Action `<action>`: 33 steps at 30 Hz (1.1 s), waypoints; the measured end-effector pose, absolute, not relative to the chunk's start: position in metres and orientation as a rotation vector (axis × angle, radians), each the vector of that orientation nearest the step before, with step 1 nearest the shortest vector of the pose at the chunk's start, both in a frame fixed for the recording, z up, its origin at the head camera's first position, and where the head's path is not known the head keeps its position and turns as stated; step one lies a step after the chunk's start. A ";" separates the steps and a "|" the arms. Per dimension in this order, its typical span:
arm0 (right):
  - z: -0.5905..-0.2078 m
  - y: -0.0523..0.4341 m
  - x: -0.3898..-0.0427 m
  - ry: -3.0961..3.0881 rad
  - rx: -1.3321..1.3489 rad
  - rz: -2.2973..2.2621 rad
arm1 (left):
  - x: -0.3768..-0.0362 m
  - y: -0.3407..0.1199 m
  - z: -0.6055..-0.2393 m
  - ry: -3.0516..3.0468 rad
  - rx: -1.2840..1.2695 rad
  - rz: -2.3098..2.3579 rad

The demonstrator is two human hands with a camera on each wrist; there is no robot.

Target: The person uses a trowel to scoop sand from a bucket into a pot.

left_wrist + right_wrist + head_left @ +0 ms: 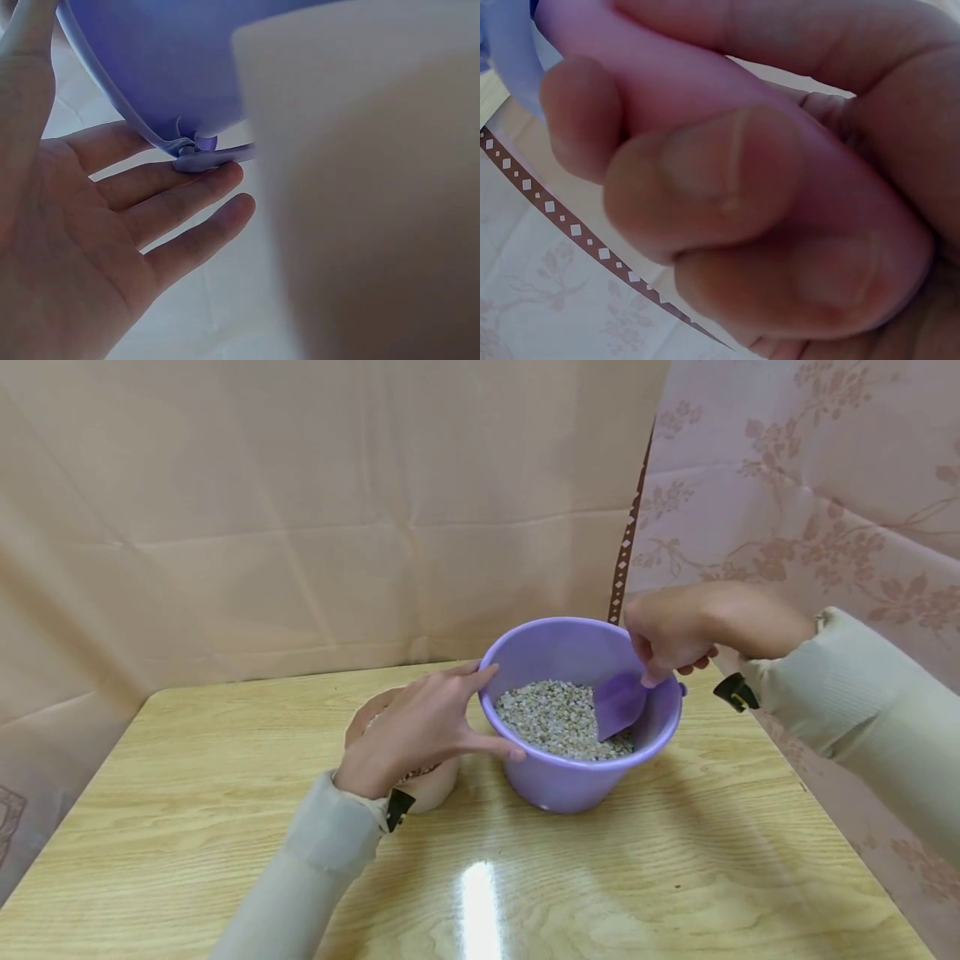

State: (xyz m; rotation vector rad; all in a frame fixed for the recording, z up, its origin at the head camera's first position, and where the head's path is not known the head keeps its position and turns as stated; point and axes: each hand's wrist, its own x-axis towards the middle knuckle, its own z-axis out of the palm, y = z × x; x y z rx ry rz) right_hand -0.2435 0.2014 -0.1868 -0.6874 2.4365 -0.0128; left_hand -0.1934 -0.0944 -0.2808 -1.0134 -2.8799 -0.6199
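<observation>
Nearest the head camera, a pale wooden table with a strong grain carries a bright streak of reflected light near its front edge. Left of centre, the person's left hand, in a beige sleeve with a black strap at the wrist, has its fingers straight and spread; the thumb and forefinger lie against the outer wall of a lilac round plastic bucket, without curling round it. Under that hand sits a cream-coloured round pot, mostly hidden, so its contents and any pattern on its side are hard to make out. In the left wrist view the open palm shows with fingertips touching the bucket's handle pivot, while a blurred pale wall, which seems to be the pot, fills the right half of the picture.

Inside the bucket lies grey-beige fine gravel. A small purple plastic scoop has its blade resting in the gravel at the right side. The right hand grips the scoop's handle with fingers curled tight round it; the right wrist view shows only those fingers wrapped round the pinkish-purple handle, too close to see more.

No writing or label can be read anywhere
</observation>
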 end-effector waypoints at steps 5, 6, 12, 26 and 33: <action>-0.189 0.198 -0.243 2.470 -0.696 0.036 | -0.195 -0.094 -0.282 -2.886 -1.012 -0.631; -0.189 0.197 -0.242 2.478 -0.694 0.050 | -0.195 -0.093 -0.282 -2.884 -1.015 -0.632; -0.192 0.197 -0.242 2.512 -0.694 0.104 | -0.196 -0.091 -0.284 -2.871 -1.020 -0.654; -0.213 0.182 -0.245 2.597 -0.811 0.099 | -0.197 -0.090 -0.286 -2.876 -1.016 -0.748; -0.213 0.182 -0.248 2.584 -0.822 0.068 | -0.195 -0.089 -0.287 -2.882 -0.995 -0.754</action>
